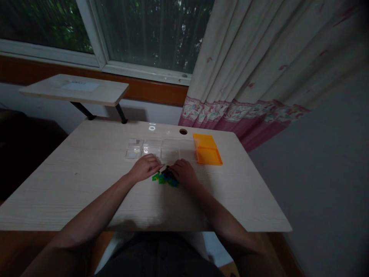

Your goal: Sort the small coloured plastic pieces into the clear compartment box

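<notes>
A small pile of green, blue and dark pieces (166, 179) lies on the pale wooden table; the pieces are too small to name. My left hand (145, 167) is at the pile's left edge, thumb and fingers pinched together near its top. What it holds, if anything, I cannot make out. On the other side, my right hand (184, 172) reaches over the pile's right part with curled fingers, and its fingertips touch or nearly touch the dark pieces. Anything between them is hidden. Just beyond both hands lie clear plastic trays (170, 148) in a row.
An open orange plastic case (210, 154) lies right of the trays. Behind it is a round hole (183, 131) in the table (95, 181). A raised shelf (75, 89) on black legs stands at the back left. A long curtain (230, 77) hangs at the back right.
</notes>
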The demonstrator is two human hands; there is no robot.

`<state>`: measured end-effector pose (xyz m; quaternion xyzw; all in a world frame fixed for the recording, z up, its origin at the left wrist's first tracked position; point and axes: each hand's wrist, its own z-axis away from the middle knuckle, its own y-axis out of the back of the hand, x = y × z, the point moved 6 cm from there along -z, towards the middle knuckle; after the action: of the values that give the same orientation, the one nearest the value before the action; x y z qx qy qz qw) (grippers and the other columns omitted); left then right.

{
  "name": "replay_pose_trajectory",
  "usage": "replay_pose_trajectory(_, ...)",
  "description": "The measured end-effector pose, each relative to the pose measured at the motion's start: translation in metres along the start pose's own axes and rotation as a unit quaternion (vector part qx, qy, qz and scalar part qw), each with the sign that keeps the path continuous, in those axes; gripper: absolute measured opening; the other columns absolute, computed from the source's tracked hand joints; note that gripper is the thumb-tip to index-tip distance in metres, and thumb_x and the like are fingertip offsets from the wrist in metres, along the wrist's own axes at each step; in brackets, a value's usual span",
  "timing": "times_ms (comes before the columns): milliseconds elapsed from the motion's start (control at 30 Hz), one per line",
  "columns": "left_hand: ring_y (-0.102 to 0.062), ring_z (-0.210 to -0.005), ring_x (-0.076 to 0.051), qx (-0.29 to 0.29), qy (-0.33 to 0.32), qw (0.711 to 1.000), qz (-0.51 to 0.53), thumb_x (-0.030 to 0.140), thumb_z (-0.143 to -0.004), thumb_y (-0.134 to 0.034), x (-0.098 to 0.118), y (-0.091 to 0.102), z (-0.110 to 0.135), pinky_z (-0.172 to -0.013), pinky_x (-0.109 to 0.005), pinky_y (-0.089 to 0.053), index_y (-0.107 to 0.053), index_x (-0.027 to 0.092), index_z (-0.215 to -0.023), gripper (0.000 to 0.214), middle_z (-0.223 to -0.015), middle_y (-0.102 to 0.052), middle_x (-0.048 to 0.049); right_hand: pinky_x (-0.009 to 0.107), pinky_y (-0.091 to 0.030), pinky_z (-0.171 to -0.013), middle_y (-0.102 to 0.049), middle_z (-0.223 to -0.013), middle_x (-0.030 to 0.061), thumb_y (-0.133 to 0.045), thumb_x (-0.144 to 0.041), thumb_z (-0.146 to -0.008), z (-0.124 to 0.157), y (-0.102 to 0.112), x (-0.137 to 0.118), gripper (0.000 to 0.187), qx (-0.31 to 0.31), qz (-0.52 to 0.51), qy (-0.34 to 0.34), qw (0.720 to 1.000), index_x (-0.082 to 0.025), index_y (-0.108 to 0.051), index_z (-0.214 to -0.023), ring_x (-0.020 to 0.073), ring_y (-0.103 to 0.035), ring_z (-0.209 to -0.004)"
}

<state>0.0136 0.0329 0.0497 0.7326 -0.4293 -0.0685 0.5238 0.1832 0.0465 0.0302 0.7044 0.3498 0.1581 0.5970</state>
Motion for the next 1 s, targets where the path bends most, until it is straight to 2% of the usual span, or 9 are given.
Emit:
replay_pose_trajectory(233,-0.053,-0.071,-0.015,0.013,-0.012,1.000,0.001,0.034,-0.098,-0.047,0.001,0.002,-0.001,-0.073,-0.030,-0.043,-0.064,0.017,-0.070,0.037,-0.066,-0.057,-0.0030,0.032,-0.041,-0.089,-0.066,-0.095,0.0060,-0.056,-0.029,-0.094,-0.002,-0.002,0.002,0.019,0.003,-0.026,-0.026,0.999,-0.022,-0.073,-0.098,0.0194,-0.055,-0.093)
replay_pose_trajectory(367,-0.055,-0.073,-0.016,0.025,-0.010,1.000,0.011,0.034,-0.097,-0.047,0.001,0.003,0.000,-0.075,-0.030,-0.044,-0.065,0.017,-0.072,0.035,-0.068,-0.059,-0.0035,0.030,-0.044,-0.088,-0.067,-0.091,0.0058,-0.059,-0.025,-0.092,-0.002,0.002,0.007,0.016,0.033,-0.120,-0.057,0.991,-0.021,-0.074,-0.095,0.0180,-0.058,-0.091)
replay_pose_trajectory(500,-0.058,-0.082,-0.017,0.025,-0.002,0.999,0.026,0.035,-0.097,-0.048,0.002,0.001,0.000,-0.080,-0.032,-0.045,-0.069,0.019,-0.098,0.026,-0.080,-0.065,-0.0050,0.026,-0.048,-0.076,-0.065,-0.084,0.0045,-0.061,-0.024,-0.089,-0.001,0.007,0.013,0.014,0.085,-0.267,-0.112,0.953,-0.018,-0.074,-0.089,0.0153,-0.060,-0.082)
replay_pose_trajectory(600,-0.059,-0.089,-0.019,0.004,0.008,0.999,0.040,0.038,-0.096,-0.051,0.004,-0.003,-0.001,-0.083,-0.032,-0.046,-0.065,0.020,-0.112,0.028,-0.088,-0.067,-0.0055,0.025,-0.048,-0.072,-0.065,-0.079,0.0028,-0.062,-0.031,-0.088,-0.002,0.007,0.009,0.017,0.095,-0.339,-0.107,0.930,-0.020,-0.075,-0.085,0.0145,-0.061,-0.077)
replay_pose_trajectory(800,-0.058,-0.088,-0.018,-0.004,-0.017,0.998,0.052,0.041,-0.093,-0.057,0.012,-0.005,-0.002,-0.081,-0.031,-0.046,-0.067,0.019,-0.102,0.026,-0.089,-0.066,-0.0052,0.026,-0.046,-0.071,-0.065,-0.075,0.0023,-0.062,-0.041,-0.088,-0.004,0.003,-0.002,0.024,0.094,-0.364,-0.098,0.921,-0.022,-0.075,-0.082,0.0146,-0.060,-0.075)
replay_pose_trajectory(1000,-0.058,-0.083,-0.017,0.002,-0.024,0.999,0.048,0.036,-0.095,-0.054,0.014,-0.004,-0.002,-0.078,-0.029,-0.047,-0.067,0.018,-0.092,0.023,-0.084,-0.066,-0.0046,0.027,-0.047,-0.073,-0.066,-0.078,0.0025,-0.062,-0.040,-0.088,-0.004,0.003,-0.004,0.023,0.093,-0.366,-0.090,0.921,-0.022,-0.075,-0.084,0.0145,-0.060,-0.076)
